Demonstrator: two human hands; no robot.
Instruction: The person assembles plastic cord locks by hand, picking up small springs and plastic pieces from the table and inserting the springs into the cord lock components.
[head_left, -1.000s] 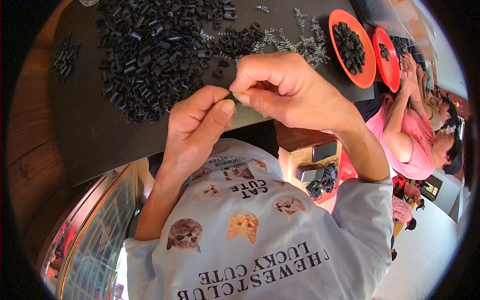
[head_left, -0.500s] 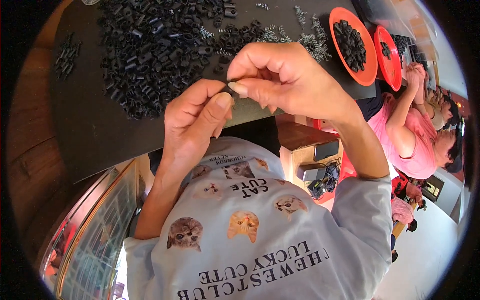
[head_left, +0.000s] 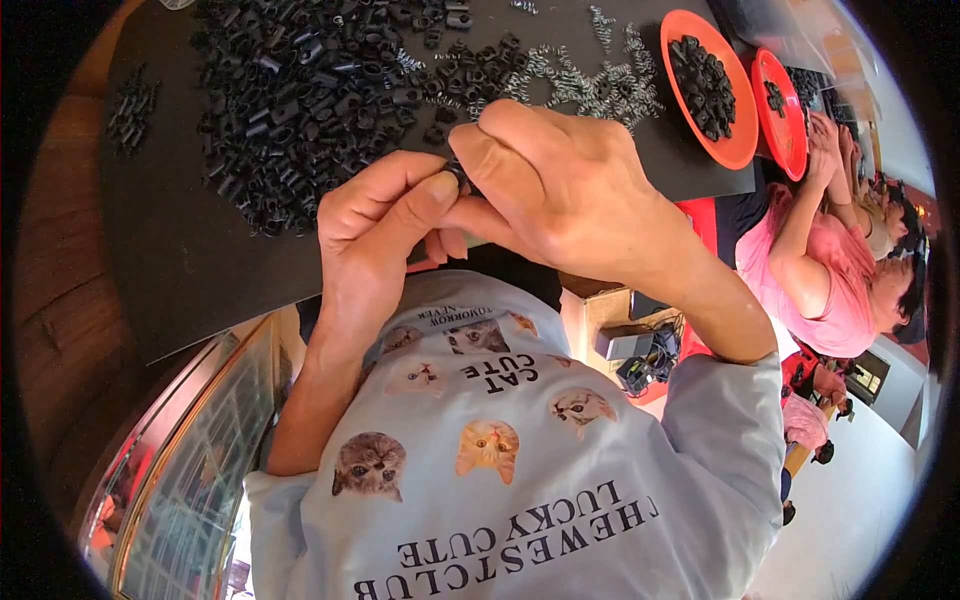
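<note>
My left hand (head_left: 370, 215) pinches a small black plastic part (head_left: 456, 172) between thumb and forefinger, above the near edge of the dark table. My right hand (head_left: 565, 185) is closed against the same part, its fingers curled and the back of the hand turned up. Most of the part is hidden by the fingertips. Just beyond my hands lies a wide pile of short black plastic tubes (head_left: 290, 130). Small metal coil springs (head_left: 600, 85) are scattered to the right of that pile.
An orange plate (head_left: 738, 140) of black parts stands at the right, with a red plate (head_left: 792, 150) beside it. Thin dark pieces (head_left: 133, 110) form a little heap at far left. A co-worker in a pink top (head_left: 825, 270) sits at the right. A cardboard box (head_left: 595, 310) stands below the table edge.
My right hand has rolled over, its fingers curling in and its back now facing up. My left hand has shifted slightly left, keeping its pinch.
</note>
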